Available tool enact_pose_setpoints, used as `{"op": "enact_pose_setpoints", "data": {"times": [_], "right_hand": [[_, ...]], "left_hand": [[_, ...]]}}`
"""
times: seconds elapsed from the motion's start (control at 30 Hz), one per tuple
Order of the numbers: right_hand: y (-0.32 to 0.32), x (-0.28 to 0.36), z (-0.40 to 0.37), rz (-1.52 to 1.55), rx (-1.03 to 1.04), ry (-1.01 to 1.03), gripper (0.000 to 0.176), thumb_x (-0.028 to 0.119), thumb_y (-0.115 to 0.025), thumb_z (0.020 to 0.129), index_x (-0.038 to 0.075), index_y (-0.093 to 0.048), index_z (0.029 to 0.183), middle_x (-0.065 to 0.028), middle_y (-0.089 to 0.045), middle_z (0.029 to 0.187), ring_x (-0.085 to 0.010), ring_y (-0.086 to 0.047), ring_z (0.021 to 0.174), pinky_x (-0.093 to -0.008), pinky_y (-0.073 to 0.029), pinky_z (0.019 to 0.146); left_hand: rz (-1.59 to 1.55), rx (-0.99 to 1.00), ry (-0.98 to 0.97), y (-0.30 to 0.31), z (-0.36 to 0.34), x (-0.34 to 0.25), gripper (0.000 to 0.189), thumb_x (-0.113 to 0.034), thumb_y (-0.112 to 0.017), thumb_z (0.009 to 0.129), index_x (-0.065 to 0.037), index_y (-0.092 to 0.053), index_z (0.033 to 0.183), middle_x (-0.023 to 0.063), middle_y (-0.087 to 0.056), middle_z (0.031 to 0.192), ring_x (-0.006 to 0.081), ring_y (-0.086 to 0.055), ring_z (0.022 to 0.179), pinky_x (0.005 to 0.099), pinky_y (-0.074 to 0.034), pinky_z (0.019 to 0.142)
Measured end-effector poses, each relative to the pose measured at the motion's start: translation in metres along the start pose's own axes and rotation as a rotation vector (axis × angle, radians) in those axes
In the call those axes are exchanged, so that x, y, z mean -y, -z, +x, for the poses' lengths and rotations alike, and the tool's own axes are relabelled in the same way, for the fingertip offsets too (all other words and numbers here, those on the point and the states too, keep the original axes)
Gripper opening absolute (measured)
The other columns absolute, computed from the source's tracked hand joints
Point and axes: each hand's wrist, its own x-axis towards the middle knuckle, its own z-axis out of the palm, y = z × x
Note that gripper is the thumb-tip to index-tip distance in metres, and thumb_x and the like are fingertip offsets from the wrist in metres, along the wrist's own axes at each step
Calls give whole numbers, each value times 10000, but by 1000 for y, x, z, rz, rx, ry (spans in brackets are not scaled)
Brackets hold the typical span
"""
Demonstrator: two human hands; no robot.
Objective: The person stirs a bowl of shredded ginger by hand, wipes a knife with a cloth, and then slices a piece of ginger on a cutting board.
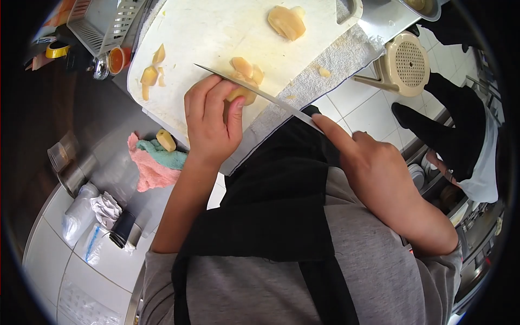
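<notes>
Scuffed white board | right hand: grip around slim metal knife | left hand: grip holding yellow chunk

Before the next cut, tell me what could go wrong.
The left hand is right beside the knife held in the right hand, so a slip could nick a finger. The small scrap on the white towel might get knocked onto the floor.
</notes>
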Motion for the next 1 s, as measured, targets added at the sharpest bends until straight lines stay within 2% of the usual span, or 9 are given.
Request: {"op": "enact_pose_setpoints", "data": {"times": [0.03, 0.17, 0.23, 0.37, 0.47, 0.67, 0.77, 0.83, 1.0], "right_hand": [[3, 0, -3, -9, 48, -22, 669, 4, -602, 840, 223, -469, 1458, -128, -603, 706, -301, -630, 545, -405, -539, 517], [-7, -1, 5, 7, 24, -17, 657, 16, -606, 843, 218, -471, 1453, -128, -603, 705, -300, -631, 544, -405, -536, 513], [-18, 1, 21, 24, -74, 28, 644, 20, -603, 847, 213, -473, 1447, -130, -606, 709, -302, -631, 549, -406, -535, 512], [-34, 0, 42, 32, -156, 64, 629, 21, -596, 855, 210, -474, 1443, -134, -608, 711, -305, -632, 555, -407, -534, 513], [-24, 1, 36, 31, -146, 62, 625, 13, -592, 858, 209, -478, 1440, -133, -608, 705, -303, -633, 558, -406, -535, 516], [2, 5, 10, -4, 11, 5, 642, 4, -601, 846, 214, -482, 1440, -124, -599, 685, -291, -636, 554, -408, -537, 513], [-4, 6, 14, -18, 22, -3, 645, 13, -600, 851, 218, -474, 1449, -123, -598, 688, -292, -635, 551, -411, -533, 507], [-15, 7, 26, 1, -53, 29, 645, 22, -599, 857, 218, -464, 1457, -121, -600, 698, -292, -637, 562, -407, -534, 514], [-31, 8, 49, 13, -137, 47, 644, 27, -599, 854, 214, -461, 1455, -122, -606, 712, -291, -641, 584, -401, -540, 530]], "left_hand": [[5, -2, -1, 0, 0, 0, 235, -133, -672, 904, -32, -637, 1114, 138, -600, 1138, 316, -568, 996, 402, -451, 867], [-5, -6, -1, 0, 0, 1, 235, -134, -673, 903, -33, -637, 1112, 138, -601, 1137, 317, -569, 994, 405, -452, 867], [-9, 43, 10, 2, 0, -1, 235, -72, -648, 910, 13, -618, 1128, 168, -602, 1146, 322, -555, 1054, 389, -452, 919], [-17, 51, 9, 3, 2, -1, 233, -65, -649, 906, 11, -619, 1124, 168, -603, 1145, 321, -554, 1055, 387, -452, 919], [-20, 51, 14, 2, 1, -1, 240, -68, -654, 902, 12, -617, 1126, 169, -603, 1146, 323, -555, 1054, 389, -453, 917], [-6, 29, 12, 2, -1, 0, 257, -87, -672, 897, 14, -613, 1126, 173, -600, 1155, 329, -557, 1048, 391, -455, 915], [-19, -7, 6, 0, 0, 0, 237, -125, -682, 893, -28, -640, 1105, 135, -604, 1125, 318, -572, 991, 404, -456, 865], [-22, 30, 8, 3, 1, -1, 243, -87, -671, 901, 10, -620, 1118, 165, -603, 1142, 325, -561, 1044, 390, -456, 915], [-29, 40, 0, 2, 1, 1, 239, -85, -670, 900, 8, -622, 1115, 165, -602, 1143, 325, -560, 1045, 393, -457, 916]]}}
